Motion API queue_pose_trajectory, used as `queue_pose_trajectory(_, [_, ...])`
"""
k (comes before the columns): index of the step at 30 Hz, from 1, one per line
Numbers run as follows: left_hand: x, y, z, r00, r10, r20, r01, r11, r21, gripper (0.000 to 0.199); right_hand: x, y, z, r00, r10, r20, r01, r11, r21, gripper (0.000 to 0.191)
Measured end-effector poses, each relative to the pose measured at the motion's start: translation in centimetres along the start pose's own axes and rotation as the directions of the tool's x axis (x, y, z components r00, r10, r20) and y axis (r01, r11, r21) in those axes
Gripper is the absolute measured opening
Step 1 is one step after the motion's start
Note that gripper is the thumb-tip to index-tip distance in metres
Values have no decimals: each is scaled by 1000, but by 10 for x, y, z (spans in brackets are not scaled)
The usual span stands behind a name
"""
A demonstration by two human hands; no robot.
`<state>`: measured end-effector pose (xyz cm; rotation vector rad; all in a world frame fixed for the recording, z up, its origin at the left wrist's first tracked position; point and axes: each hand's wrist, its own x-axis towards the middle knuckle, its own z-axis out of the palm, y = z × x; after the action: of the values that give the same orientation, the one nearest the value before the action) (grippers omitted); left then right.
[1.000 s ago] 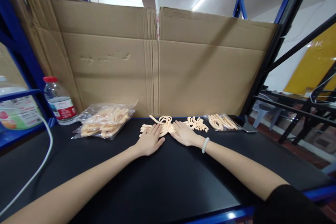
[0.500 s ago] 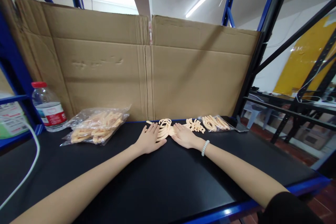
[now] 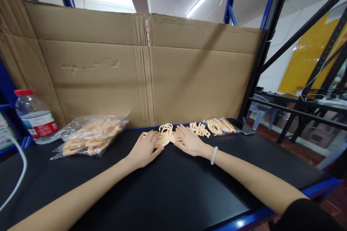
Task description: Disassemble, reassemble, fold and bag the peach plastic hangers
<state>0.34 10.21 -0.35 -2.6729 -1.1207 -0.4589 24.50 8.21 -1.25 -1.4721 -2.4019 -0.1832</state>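
Observation:
Pale, flat wood-like cut-out pieces [image 3: 166, 138] with curved strips and loops lie on the black tabletop [image 3: 173, 195], between and partly under my hands. My left hand [image 3: 145, 148] rests flat over their left part, fingers stretched out and thumb toward the middle. Over their right part lies my right hand [image 3: 190, 142], also flat with its fingers extended. Neither hand is closed round a piece. What sits beneath the palms is hidden. A cluster of similar curved pieces [image 3: 200, 129] lies just right of my right fingers.
A clear bag of pale pieces [image 3: 90, 135] sits left, beside a red-capped bottle [image 3: 38, 119]. To the right are a smaller packet [image 3: 221, 126] and a dark phone-like slab [image 3: 247, 129]. Cardboard panels [image 3: 200, 72] stand behind; a white cable [image 3: 20, 177] hangs at left.
The view has turned slightly to the right, so things appear shifted left. My hands stay flat on the pale pieces, with the left one slightly farther from the right.

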Motion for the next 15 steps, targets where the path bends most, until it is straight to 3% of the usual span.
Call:
queue_pose_trajectory(3, [-18, 4, -8, 999, 29, -19, -29, 1000, 4, 48, -13, 17, -17, 992, 45, -116, -48, 998, -30, 50])
queue_pose_trajectory(7, [-37, 4, -13, 992, 110, -58, -110, 994, -6, 37, -23, 57, -32, 964, 161, -213, -179, 981, -70, 33])
queue_pose_trajectory(11, [-41, -1, -8, 988, 100, -117, -107, 992, -62, 34, -28, 87, -31, 965, 160, -208, -184, 978, -101, 31])
queue_pose_trajectory(15, [-43, -6, -2, 989, 67, -131, -84, 988, -126, 35, -33, 97, -17, 982, 114, -153, -134, 983, -126, 32])
